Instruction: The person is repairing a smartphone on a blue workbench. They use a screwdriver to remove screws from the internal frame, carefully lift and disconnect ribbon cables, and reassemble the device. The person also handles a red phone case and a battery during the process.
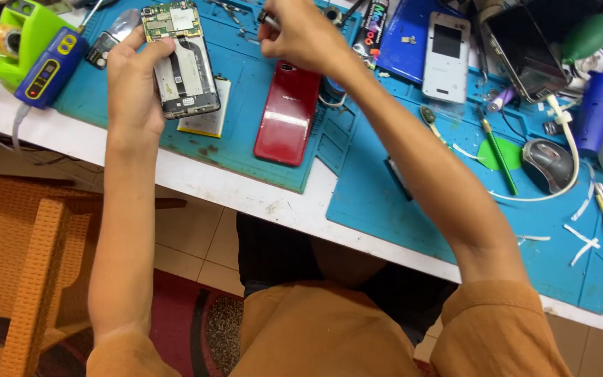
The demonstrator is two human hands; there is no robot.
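My left hand [132,84] grips an opened phone [179,59] with its back off, showing a green circuit board at the top and a metal frame below. It is held above the blue work mat [259,150]. My right hand [301,33] hovers to the right of the phone, fingers pinched on a small thin tool whose tip points toward the mat's far edge. A red phone back cover [286,113] lies on the mat between my arms. A flat battery [209,119] lies under the held phone.
A green and blue device [33,52] stands at the far left. A white phone back [446,57], a dark phone [521,52], a green pencil [500,146], a grey mouse [549,162] and white tape strips lie on the right mat [399,209]. A wicker chair [26,258] stands lower left.
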